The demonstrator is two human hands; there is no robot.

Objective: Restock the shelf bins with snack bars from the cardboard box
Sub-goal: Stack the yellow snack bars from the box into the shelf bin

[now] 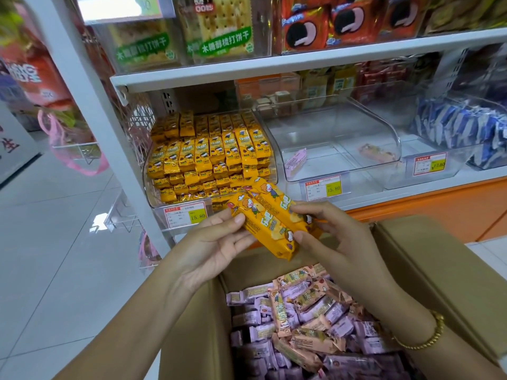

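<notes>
**A:** Start with the containers. What's in the open brown cardboard box [428, 264]?

**B:** It sits low in the foreground, in front of the shelf, heaped with lilac and peach wrapped snack bars [310, 325] lying every which way.

**A:** And up on the white metal shelf [274, 67]?

**B:** Three clear plastic bins side by side. The left clear bin [146, 185] is packed with rows of small yellow packets [208, 154]. The middle clear bin [343, 127] holds just two strays: a lilac bar [295, 159] at its front left and a peach bar [377, 153] at its right. The right clear bin [461, 165] carries blue-and-white packets [466, 127].

**A:** Now the hands?

**B:** Both are raised above the box, just below the left bin. Between them are two long yellow wrapped snack bars [270, 218], side by side and tilted. The left hand [216, 242] is palm up, thumb pressed on top of the nearer bar, fingers underneath. So that grip is closed on the bars.

**A:** And the other?

**B:** The right hand [332, 234], with a gold bead bracelet [422, 341] at the wrist, pinches the bars' right side, fingers over, thumb below. That grip is closed on them too.
</notes>
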